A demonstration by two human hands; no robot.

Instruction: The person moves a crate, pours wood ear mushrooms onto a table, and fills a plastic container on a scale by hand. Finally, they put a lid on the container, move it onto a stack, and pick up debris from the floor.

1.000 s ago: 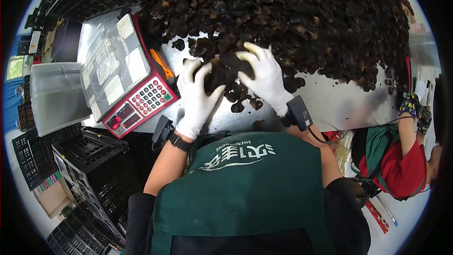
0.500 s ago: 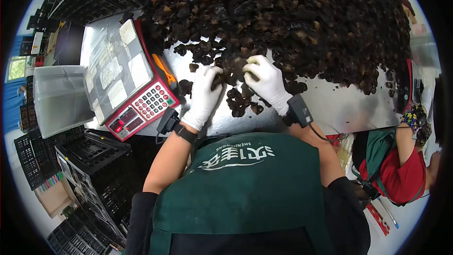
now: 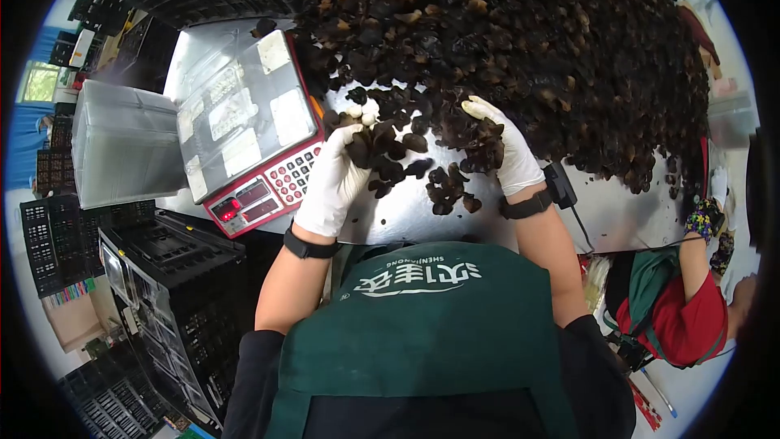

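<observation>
Dark brown fungus pieces (image 3: 504, 41) lie in a large heap at the back of the metal table (image 3: 398, 219). My left hand (image 3: 331, 183), in a white glove, is closed round several fungus pieces (image 3: 374, 146) beside the scale. On the right, my right hand (image 3: 510, 142), also gloved, curves round the outer side of a clump of fungus (image 3: 471, 134) at the heap's front edge. Between the hands, loose pieces are scattered, with a small cluster (image 3: 448, 189) nearer my apron.
A red scale (image 3: 296, 175) with a clear-lidded tray (image 3: 231, 110) stands to the left, with clear plastic containers (image 3: 122, 146) beyond it. Black crates (image 3: 175, 252) are stacked at lower left. Another person in red (image 3: 691, 321) is at the right edge.
My hands have moved apart, the left one turning and now holding fungus pieces, the right one spreading round a clump. The view has shifted, so the scale appears further right.
</observation>
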